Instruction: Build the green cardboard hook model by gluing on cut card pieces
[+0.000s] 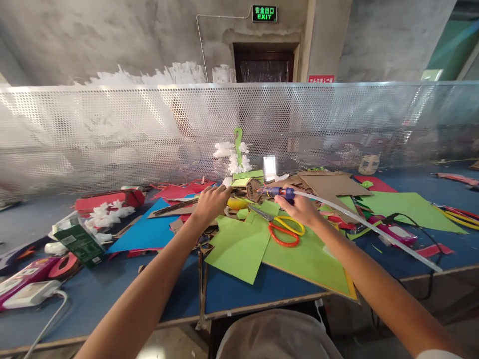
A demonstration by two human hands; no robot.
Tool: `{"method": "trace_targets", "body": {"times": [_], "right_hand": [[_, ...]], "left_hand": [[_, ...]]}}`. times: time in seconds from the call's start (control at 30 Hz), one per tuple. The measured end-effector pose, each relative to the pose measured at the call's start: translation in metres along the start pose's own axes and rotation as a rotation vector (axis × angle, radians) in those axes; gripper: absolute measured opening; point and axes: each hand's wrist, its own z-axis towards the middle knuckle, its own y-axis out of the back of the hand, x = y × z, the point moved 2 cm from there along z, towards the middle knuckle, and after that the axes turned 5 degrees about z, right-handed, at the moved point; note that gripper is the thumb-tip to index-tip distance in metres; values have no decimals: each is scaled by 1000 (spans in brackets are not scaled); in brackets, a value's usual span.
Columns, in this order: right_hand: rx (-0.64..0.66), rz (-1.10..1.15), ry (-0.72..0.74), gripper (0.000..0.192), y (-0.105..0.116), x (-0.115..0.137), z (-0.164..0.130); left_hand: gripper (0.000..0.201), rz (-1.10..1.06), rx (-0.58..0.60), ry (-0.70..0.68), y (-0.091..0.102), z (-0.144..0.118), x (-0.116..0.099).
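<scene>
My right hand (299, 209) is closed around a blue glue gun (280, 192). A long whitish glue stick (366, 222) runs out of its back, over my right forearm. The nozzle points left, at the edge of a small green-topped cardboard piece (250, 187). My left hand (211, 203) is closed at the left side of that piece; its fingertips are partly hidden. Just below lie scissors (286, 232) with red and yellow handles, on sheets of green paper (239, 244). Something yellow and rounded (237, 204) shows under the cardboard piece.
Behind my hands stands a green strip with white paper flowers (238, 154). A perforated metal screen (149, 134) closes off the blue table's back. Blue card (149, 229), a green box (77, 239) and a power strip (33, 294) lie left. Brown cardboard (329, 187) and a black cable (422, 229) lie right.
</scene>
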Motion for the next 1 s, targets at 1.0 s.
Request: {"method": "trace_targets", "body": {"times": [1.0], "right_hand": [[-169,-221,15,42,0,-10,4]], "left_hand": [[29,-35,9,-7,-3,0,3]]}}
